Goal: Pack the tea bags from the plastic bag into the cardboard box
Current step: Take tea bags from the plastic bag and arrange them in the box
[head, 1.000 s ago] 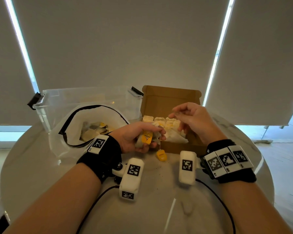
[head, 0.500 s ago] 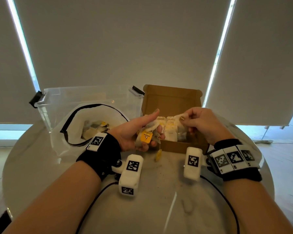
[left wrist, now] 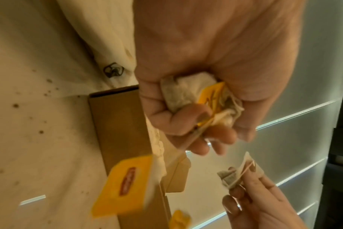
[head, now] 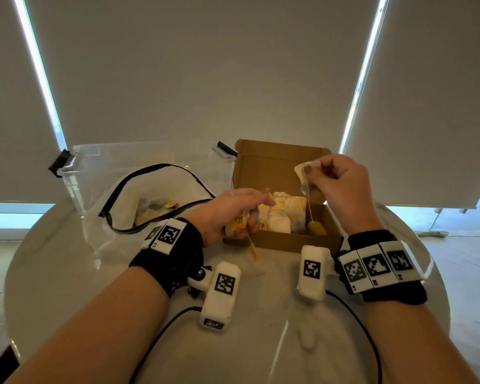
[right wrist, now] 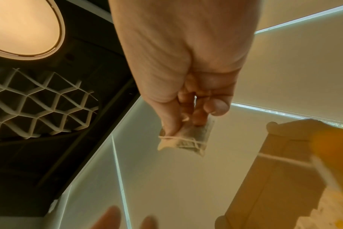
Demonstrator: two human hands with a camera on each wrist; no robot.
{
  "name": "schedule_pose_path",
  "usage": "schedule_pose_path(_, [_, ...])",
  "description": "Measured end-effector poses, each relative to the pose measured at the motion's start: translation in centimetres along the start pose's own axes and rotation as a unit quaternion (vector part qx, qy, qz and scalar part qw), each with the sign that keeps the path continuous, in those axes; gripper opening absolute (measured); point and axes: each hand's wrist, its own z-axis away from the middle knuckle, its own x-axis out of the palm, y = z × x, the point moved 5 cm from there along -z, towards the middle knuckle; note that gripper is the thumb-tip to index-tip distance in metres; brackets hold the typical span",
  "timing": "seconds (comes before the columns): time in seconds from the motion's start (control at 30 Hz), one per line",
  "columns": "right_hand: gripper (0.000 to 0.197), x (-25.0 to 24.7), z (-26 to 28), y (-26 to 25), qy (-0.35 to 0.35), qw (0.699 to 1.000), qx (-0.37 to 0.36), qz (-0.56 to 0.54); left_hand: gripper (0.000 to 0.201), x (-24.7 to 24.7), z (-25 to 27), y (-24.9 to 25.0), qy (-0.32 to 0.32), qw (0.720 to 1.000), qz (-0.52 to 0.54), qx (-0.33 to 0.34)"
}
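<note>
An open cardboard box (head: pixel 294 241) sits mid-table with several tea bags (head: pixel 281 214) standing in it. My right hand (head: pixel 341 184) is raised above the box and pinches one tea bag (head: pixel 305 176) (right wrist: pixel 188 139); its string hangs down to a yellow tag (head: pixel 316 228). My left hand (head: pixel 233 212) is at the box's front left corner and grips a bunch of tea bags (left wrist: pixel 198 96) with yellow tags; one tag (left wrist: pixel 125 187) dangles on its string. The plastic bag (head: pixel 150 200) lies open to the left with more tea bags inside.
A clear plastic tub (head: pixel 139 164) stands behind the plastic bag. The round white table (head: pixel 261 342) carries dark tea crumbs near the box. Black cables run from both wrist cameras across the near tabletop. Window blinds hang behind.
My right hand pulled one tea bag out of the left hand's bunch and lifted it up and to the right above the box. The left hand stayed at the box's front left corner.
</note>
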Motion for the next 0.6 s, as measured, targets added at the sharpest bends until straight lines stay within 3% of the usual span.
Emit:
schedule_pose_path(0.07, [0.009, 0.2, 0.2, -0.7, 0.001, 1.0, -0.027, 0.001, 0.017, -0.2, 0.3, 0.6, 0.027, 0.999, -0.02, 0.032])
schedule_pose_path(0.23, [0.008, 1.2, 0.6, -2.1, -0.005, 0.998, -0.054, 0.01, 0.042, 1.1, 0.1, 0.7, 0.017, 0.99, -0.129, 0.055])
schedule_pose_path(0.37, [0.008, 1.1, 0.5, -2.4, 0.014, 0.998, -0.057, 0.017, 0.012, 1.7, -0.1, 0.4, 0.017, 0.971, -0.235, 0.04])
schedule_pose_path(0.5, [0.007, -0.5, -0.1, -1.2, 0.077, 0.996, -0.027, 0.022, 0.009, 1.0, 0.1, 0.6, 0.019, 0.973, -0.225, 0.038])
schedule_pose_path(0.6, [0.004, -1.0, -0.3, 0.1, 0.084, 0.996, 0.017, 0.032, 0.012, 0.3, 0.6, 1.1, 0.02, 0.982, -0.18, 0.057])
